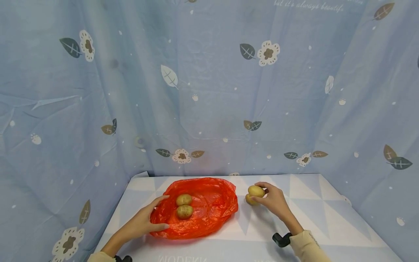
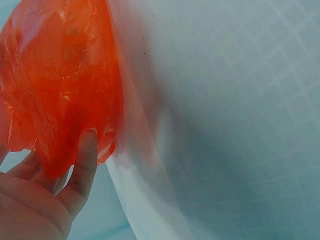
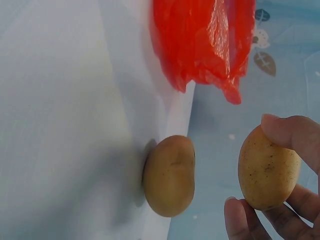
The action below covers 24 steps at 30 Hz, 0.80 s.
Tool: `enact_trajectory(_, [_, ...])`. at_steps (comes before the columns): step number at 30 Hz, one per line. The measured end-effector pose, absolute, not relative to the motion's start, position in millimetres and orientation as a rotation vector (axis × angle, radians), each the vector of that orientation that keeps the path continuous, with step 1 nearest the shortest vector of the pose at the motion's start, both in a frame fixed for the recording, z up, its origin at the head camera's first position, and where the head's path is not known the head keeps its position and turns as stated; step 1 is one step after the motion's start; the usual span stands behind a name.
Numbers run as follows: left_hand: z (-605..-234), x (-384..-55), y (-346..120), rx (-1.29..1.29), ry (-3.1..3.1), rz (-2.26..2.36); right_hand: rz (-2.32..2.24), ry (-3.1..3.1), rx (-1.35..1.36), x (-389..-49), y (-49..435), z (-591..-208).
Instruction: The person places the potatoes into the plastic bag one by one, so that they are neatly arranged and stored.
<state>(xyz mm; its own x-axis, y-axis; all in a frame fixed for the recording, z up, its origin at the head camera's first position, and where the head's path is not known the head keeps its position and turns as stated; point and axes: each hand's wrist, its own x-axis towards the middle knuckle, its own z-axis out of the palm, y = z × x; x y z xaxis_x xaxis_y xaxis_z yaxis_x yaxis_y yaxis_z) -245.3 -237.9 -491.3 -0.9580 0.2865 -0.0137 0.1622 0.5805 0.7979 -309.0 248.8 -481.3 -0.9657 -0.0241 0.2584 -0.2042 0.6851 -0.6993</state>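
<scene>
held potato, wide-mouthed red bag

the right hand has fingers clamped round the held potato, off the surface and near the other potato; a side grip probably stops it slipping. the left hand has fingers apart, touching the red bag's left side, likely to steady the mouth around the two bagged potatoes.
</scene>
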Motion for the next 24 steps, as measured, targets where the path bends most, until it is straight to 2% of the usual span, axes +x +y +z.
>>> enact_trajectory(24, [-492, -247, -239, 0.436, 2.671, 1.306, 1.163, -2.628, 0.328, -311, 205, -481])
